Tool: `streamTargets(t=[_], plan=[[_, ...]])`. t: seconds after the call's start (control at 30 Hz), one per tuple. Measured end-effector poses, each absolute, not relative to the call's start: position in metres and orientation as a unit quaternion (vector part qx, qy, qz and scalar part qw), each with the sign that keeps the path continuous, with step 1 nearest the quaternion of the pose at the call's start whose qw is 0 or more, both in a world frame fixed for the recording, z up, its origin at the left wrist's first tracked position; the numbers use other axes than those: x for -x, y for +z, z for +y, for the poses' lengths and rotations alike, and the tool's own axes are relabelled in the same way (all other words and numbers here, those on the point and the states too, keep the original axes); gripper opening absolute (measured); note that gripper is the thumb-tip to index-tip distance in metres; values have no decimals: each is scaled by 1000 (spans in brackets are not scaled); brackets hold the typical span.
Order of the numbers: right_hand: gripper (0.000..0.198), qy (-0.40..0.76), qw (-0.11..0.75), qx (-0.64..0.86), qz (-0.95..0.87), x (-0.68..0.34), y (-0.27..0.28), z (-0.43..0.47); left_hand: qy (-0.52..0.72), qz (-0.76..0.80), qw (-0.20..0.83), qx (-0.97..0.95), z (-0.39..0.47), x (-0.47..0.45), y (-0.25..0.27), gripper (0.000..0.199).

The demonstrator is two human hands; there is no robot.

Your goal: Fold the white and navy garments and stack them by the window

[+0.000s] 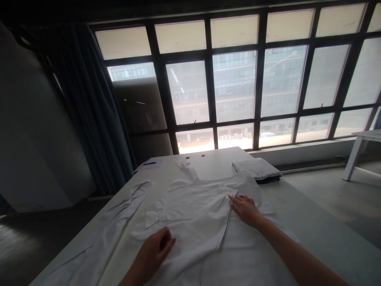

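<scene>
A white shirt (190, 222) lies spread over the white table, creased, with one sleeve (187, 169) reaching toward the far end. My right hand (245, 209) rests palm down on the shirt's right part, fingers stretched out beside a folded-over edge of the cloth. Over the near left part of the shirt is my left hand (156, 247), its fingers curled in loosely; no cloth shows between them. Whether it touches the fabric I cannot tell. The near hem of the shirt runs out of view at the bottom.
Another white garment (119, 222) lies along the table's left edge. A folded white stack (257, 168) with a dark underside sits at the right edge. Paper with a blue pen (149, 163) lies at the far left corner. Windows and a dark curtain (89, 107) stand beyond.
</scene>
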State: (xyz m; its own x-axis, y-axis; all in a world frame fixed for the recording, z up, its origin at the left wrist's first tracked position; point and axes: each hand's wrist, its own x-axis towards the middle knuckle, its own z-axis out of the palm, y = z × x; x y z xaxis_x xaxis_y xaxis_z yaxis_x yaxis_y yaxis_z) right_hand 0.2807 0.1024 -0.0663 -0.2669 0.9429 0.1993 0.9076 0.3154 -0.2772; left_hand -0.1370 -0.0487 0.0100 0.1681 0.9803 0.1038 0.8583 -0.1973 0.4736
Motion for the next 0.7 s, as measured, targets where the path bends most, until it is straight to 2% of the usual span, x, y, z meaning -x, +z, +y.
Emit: streamTargets(t=[0.1,0.17,0.3,0.43,0.57,0.7], plan=[[55,72,175,585,-789,-281,-67,105,195,453,111,-863,-58,85,-14,23],[56,83,182,587,-785,-279,-65,110,166,331,26,-929,-60,61,-36,20],[62,76,220,561,-795,-272,-46,130,157,274,-89,-945,-54,47,-69,22],[66,35,281,551,-785,-265,-31,156,139,269,-101,-948,-48,55,-74,24],[60,35,245,619,-746,-262,-45,166,85,295,-87,-948,-51,57,-73,22],[54,35,215,624,-751,-261,-66,161,18,348,-11,-937,-61,52,-69,22]])
